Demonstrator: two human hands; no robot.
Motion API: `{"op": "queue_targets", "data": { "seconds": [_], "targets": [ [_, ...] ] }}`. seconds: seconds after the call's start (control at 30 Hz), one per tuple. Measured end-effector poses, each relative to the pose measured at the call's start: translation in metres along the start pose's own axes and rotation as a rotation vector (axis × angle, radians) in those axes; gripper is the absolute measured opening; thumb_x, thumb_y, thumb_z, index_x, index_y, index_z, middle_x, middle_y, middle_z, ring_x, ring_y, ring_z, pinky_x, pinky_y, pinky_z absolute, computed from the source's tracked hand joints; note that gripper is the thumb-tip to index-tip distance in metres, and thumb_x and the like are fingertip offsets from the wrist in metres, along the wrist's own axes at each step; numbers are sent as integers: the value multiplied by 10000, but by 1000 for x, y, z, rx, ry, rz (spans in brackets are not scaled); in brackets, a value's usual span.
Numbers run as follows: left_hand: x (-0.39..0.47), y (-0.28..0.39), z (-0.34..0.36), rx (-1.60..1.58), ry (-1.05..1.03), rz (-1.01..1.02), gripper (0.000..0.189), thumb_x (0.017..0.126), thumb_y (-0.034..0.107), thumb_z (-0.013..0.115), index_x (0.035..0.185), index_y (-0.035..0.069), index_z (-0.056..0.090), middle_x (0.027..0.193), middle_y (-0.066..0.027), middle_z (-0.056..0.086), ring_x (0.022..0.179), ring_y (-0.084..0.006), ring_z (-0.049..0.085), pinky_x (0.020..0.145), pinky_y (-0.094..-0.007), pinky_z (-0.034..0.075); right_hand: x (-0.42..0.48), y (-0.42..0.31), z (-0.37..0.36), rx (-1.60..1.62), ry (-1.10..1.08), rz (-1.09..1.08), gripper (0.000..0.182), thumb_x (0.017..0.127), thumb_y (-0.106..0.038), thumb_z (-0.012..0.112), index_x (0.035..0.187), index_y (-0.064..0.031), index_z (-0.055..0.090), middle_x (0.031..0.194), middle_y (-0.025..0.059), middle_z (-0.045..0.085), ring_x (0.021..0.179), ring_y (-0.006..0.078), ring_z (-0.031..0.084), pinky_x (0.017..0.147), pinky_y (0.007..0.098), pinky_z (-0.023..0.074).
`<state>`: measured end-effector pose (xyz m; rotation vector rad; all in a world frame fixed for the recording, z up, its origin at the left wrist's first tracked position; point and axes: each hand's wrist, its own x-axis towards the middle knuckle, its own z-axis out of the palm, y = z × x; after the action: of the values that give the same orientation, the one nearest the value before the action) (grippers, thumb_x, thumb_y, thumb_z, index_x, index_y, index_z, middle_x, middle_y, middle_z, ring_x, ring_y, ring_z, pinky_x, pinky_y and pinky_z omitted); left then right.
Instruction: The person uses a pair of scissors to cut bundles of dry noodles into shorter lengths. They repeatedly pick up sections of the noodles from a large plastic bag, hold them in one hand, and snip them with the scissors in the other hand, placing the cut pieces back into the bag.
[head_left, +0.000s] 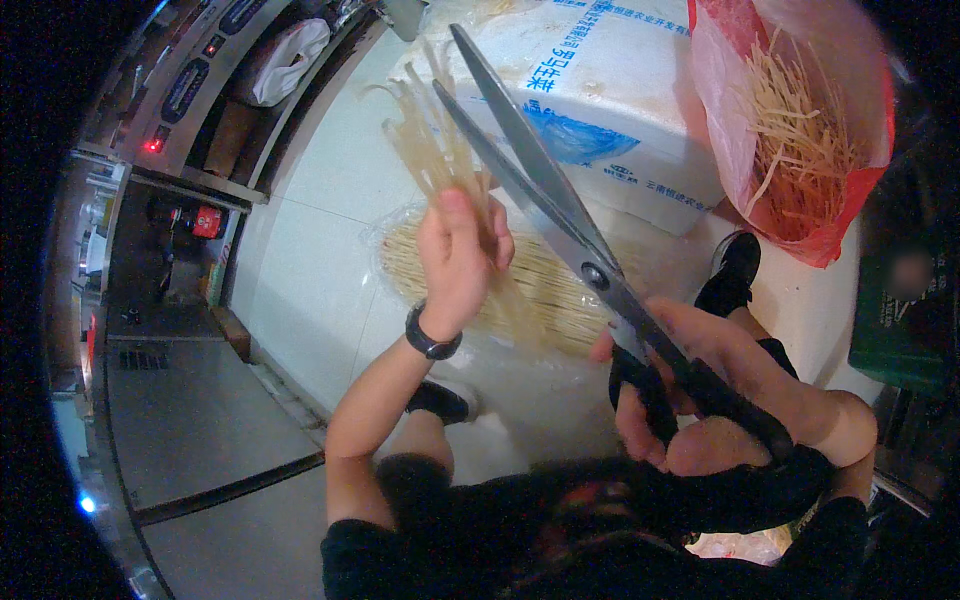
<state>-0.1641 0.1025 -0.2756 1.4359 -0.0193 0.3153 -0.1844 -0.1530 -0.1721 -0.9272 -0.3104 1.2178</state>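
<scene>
My left hand, with a dark band on its wrist, grips a bundle of flat, dried noodles whose ends fan out above the fingers. Below it, a long bundle of pale noodles lies in clear plastic wrap near the floor. My right hand has its fingers through the black handles of large metal scissors. The scissor blades are slightly apart and point up and left, just right of the held bundle. Whether they touch it I cannot tell.
A white foam box with blue printing stands ahead. Right of it, a red plastic bag holds cut noodle pieces. A green crate is at the far right. Metal kitchen units line the left, above tiled floor.
</scene>
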Motion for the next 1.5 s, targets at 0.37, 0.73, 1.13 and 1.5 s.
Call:
{"op": "queue_targets", "data": {
  "seconds": [0.37, 0.73, 1.13, 1.5],
  "targets": [
    [-3, 4, 10, 222, 92, 139, 252, 948, 253, 532, 835, 30, 560, 677, -13, 549, 554, -69, 494, 471, -210, 392, 1, 4, -2, 8, -93, -3, 543, 840, -81, 668, 1278, -51, 348, 807, 40, 598, 707, 102, 581, 602, 225, 476],
    [-1, 1, 11, 388, 191, 185, 114, 922, 95, 542, 897, -11, 576, 693, 28, 536, 641, -27, 424, 547, -195, 346, 1, 6, 1, 20, -81, 22, 529, 855, -123, 662, 1275, -38, 351, 789, 30, 592, 681, 83, 561, 558, 216, 436],
    [-1, 9, 22, 445, 178, 336, 129, 955, 146, 475, 978, 19, 481, 717, -14, 498, 645, -74, 468, 570, -231, 396, 6, 6, 0, -88, 19, 43, 742, 763, -379, 743, 1274, -32, 332, 785, 110, 595, 660, 162, 571, 592, 257, 453],
    [3, 8, 13, 495, 169, 329, 280, 998, 297, 379, 927, 40, 463, 617, 19, 422, 529, -51, 393, 473, -227, 328, 6, 6, -2, -95, 11, 69, 735, 767, -350, 747, 1281, -34, 327, 805, 114, 598, 677, 162, 574, 606, 261, 458]
  ]
}}
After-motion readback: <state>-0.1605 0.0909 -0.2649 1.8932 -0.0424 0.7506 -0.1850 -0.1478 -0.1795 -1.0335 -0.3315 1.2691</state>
